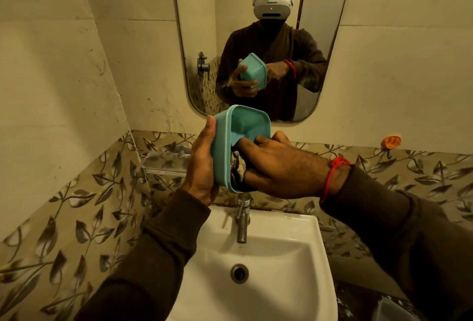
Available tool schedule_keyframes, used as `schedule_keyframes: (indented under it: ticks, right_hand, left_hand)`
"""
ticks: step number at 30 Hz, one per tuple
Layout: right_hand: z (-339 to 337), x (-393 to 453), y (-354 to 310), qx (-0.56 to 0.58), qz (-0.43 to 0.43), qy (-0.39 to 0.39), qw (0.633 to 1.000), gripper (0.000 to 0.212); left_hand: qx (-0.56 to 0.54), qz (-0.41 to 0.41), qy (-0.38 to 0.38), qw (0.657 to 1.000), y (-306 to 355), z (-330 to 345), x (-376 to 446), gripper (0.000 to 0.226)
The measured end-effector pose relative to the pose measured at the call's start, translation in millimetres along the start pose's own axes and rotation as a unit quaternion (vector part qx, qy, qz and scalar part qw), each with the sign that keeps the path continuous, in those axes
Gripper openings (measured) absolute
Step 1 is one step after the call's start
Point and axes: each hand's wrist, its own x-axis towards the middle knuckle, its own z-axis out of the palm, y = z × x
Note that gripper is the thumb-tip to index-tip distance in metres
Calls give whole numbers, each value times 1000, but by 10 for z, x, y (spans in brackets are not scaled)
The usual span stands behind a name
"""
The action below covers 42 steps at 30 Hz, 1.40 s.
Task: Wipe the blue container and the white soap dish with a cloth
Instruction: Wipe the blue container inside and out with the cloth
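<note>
Wall first: plain tiles up top, leaf-pattern tile band running 9 to 3 o'clock across the lower half. We have a white washbasin at 6 o'clock, drain in its bowl, chrome tap standing on its back ledge. Mirror at 12 o'clock shows our reflection: headset, dark sleeves, the same container held up. At frame centre, above the tap, the blue container is held in the air, tipped on its side with the opening turned toward us and to the right. Our left hand grips its outer wall from 9 o'clock, thumb along the top edge, palm wrapped around the side. Our right hand comes in from 3 o'clock, fingers curled inside the opening and closed on a bunched dark cloth that is pressed against the inner wall near the lower rim. Red thread bracelet on the right wrist, just ahead of the dark sleeve. Clear wall shelf at 9 o'clock from the container, behind the left hand; what sits on it we can't make out. Small orange object on the wall at 2 o'clock, well apart from the hands.
</note>
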Motion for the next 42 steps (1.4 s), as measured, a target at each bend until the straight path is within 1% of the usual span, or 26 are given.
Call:
schedule_keyframes:
  ticks: [3,5,7,9,11,12,13,14,15,16,18,20,22,24,26,31,33,35,38,42]
  right_hand:
    - [62,-9,24,-3,17,-23,1000,19]
    - [50,0,29,18,21,-33,999,16]
    - [-21,11,40,76,23,-36,996,24]
    - [-114,-12,69,177,30,-24,984,31]
    - [-216,-45,117,298,59,21,953,31]
    - [-267,-57,149,361,75,60,927,32]
    - [-311,-56,181,405,87,107,904,31]
    - [-354,-50,208,405,96,156,896,31]
    - [-379,-38,227,363,103,194,905,31]
    - [-387,-22,240,306,108,213,922,31]
    - [-348,8,215,203,124,195,952,34]
    - [-231,28,178,57,137,172,974,39]
    - [-93,80,131,-93,137,193,967,37]
    - [0,151,62,-167,139,194,957,33]
    - [82,189,9,-184,125,182,958,34]
    - [135,130,-43,-130,89,132,979,44]
    - [173,76,-119,-126,75,102,984,51]
    - [219,26,-202,-128,60,65,988,56]
    - [204,-2,-264,-129,40,21,991,54]
    - [107,-16,-278,-152,4,-45,987,48]
  left_hand:
    - [-45,-23,-18,999,-81,13,-21,76]
    - [-71,-42,-33,996,-141,6,-33,75]
    - [-94,-48,-36,994,-176,-18,-17,75]
    - [-118,-49,-41,991,-175,-40,21,73]
    - [-131,-46,-40,989,-170,-67,54,70]
    - [-139,-44,-38,989,-177,-86,61,68]
    - [-151,-45,-34,987,-193,-110,58,65]
    - [-165,-47,-29,985,-217,-121,53,64]
    - [-179,-52,-26,982,-246,-128,39,63]
    - [-192,-57,-26,979,-279,-122,28,63]
    - [-213,-67,-29,974,-340,-75,-3,62]
    - [-212,-73,-36,974,-393,6,-33,62]
    - [-202,-83,-43,975,-441,85,-59,63]
    - [-198,-91,-47,975,-454,135,-75,62]
    - [-207,-96,-49,972,-428,121,-81,61]
    - [-192,-95,-52,975,-406,7,-87,66]
    - [-183,-100,-65,976,-363,-35,-82,68]
    - [-171,-108,-96,975,-275,-87,-55,69]
    - [-150,-118,-125,974,-158,-150,-30,70]
    - [-153,-134,-125,971,-196,-162,-51,70]
